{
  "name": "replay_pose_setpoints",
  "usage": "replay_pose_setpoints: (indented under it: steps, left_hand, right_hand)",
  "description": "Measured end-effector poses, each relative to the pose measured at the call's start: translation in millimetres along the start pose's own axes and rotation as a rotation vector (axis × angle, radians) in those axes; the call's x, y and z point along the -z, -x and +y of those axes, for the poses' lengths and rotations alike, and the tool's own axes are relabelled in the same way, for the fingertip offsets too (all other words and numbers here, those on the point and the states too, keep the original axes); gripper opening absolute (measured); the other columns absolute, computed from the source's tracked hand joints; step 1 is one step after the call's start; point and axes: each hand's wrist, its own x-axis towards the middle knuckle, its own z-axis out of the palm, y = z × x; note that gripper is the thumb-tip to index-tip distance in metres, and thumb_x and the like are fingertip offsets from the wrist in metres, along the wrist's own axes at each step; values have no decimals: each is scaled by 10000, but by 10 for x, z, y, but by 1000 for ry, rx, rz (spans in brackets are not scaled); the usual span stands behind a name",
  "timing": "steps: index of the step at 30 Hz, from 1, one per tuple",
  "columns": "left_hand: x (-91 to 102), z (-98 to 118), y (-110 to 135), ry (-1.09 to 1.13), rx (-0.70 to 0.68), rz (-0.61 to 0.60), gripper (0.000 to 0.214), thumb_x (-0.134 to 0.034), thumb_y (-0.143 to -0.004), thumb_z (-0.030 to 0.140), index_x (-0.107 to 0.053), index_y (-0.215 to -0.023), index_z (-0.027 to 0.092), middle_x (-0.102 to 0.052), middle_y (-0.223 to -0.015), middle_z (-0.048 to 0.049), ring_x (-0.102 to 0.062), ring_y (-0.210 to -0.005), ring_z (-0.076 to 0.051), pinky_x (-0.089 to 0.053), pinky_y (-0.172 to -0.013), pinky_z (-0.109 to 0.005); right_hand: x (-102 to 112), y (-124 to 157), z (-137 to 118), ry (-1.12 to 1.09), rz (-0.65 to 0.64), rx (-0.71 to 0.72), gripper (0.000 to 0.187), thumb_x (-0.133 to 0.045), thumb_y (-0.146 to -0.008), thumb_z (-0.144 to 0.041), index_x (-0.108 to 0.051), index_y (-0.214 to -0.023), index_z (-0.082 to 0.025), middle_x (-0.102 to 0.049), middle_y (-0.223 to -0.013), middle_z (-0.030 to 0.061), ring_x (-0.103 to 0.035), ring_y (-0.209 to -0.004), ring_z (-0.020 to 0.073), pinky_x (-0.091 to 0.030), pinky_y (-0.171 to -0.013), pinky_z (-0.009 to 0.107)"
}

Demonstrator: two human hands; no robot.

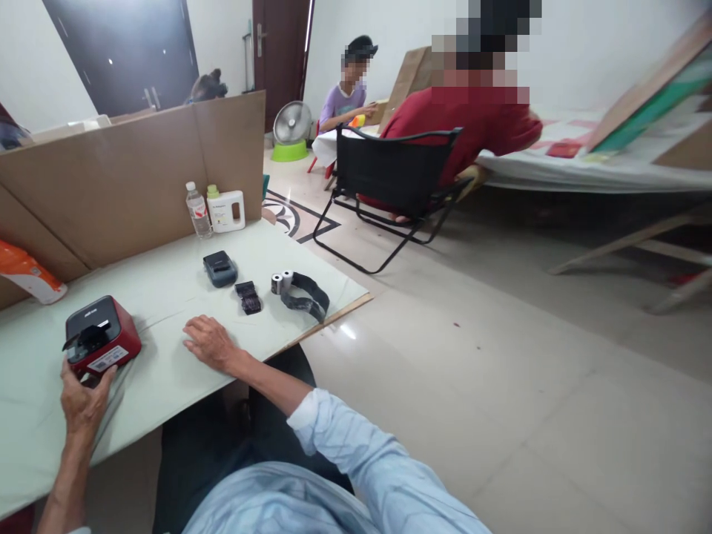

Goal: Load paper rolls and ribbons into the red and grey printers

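A boxy red-and-black label printer (pixel 103 334) sits on the pale green table at the left, a white label on its side. My left hand (pixel 86 393) grips its near lower edge, with thumb and fingers apart around it. My right hand (pixel 210 343) lies palm down on the tabletop with its fingers loosely bent, holding nothing. Beyond it are a small dark portable printer (pixel 220 268), a folded strip of black labels (pixel 248 297), and two small white-cored rolls (pixel 282 281) with a loose black strip (pixel 311 293) curling off towards the table edge.
Cardboard panels (pixel 139 178) stand along the table's back. Before them are a clear bottle (pixel 199 211), a white jug (pixel 227 211) and an orange bottle (pixel 30 273). A person in red sits on a black folding chair (pixel 397 167); another in purple sits near a fan (pixel 292 124).
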Motion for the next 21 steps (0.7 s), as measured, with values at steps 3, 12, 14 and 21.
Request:
replay_pose_setpoints:
  steps: [3, 12, 14, 21]
  left_hand:
    - [21, 110, 61, -38, 104, 103, 851, -754, -734, 637, -484, -1462, 290, -724, -1197, -60, -732, -1122, -445, -587, -1011, -717]
    - [147, 82, 337, -78, 108, 62, 546, -678, -777, 615, -667, -1155, 222, -749, -1161, -157, -746, -1060, -406, -586, -1017, -638]
    - [150, 67, 417, -95, 59, 71, 456, -650, -802, 608, -690, -1059, 234, -757, -1119, -138, -749, -1036, -377, -598, -1005, -594]
    - [-23, 319, 579, -124, -227, -56, 305, -595, -871, 517, -718, -879, 238, -795, -935, -100, -760, -931, -316, -609, -957, -490]
  right_hand:
    - [214, 40, 230, 29, 84, -128, 210, -656, -1026, -244, -704, -1222, -185, -677, -1369, 146, -575, -1272, 295, -473, -1066, 451]
    - [487, 103, 754, 150, 199, -453, 390, -673, -967, -240, -644, -1348, -159, -589, -1493, 209, -481, -1377, 360, -408, -1149, 536]
    - [478, 139, 814, 162, 198, -478, 394, -657, -964, -232, -638, -1352, -163, -581, -1502, 206, -468, -1387, 360, -405, -1155, 535]
    - [462, 181, 872, 163, 179, -478, 432, -587, -960, -159, -629, -1390, -146, -544, -1552, 219, -421, -1454, 366, -377, -1191, 532]
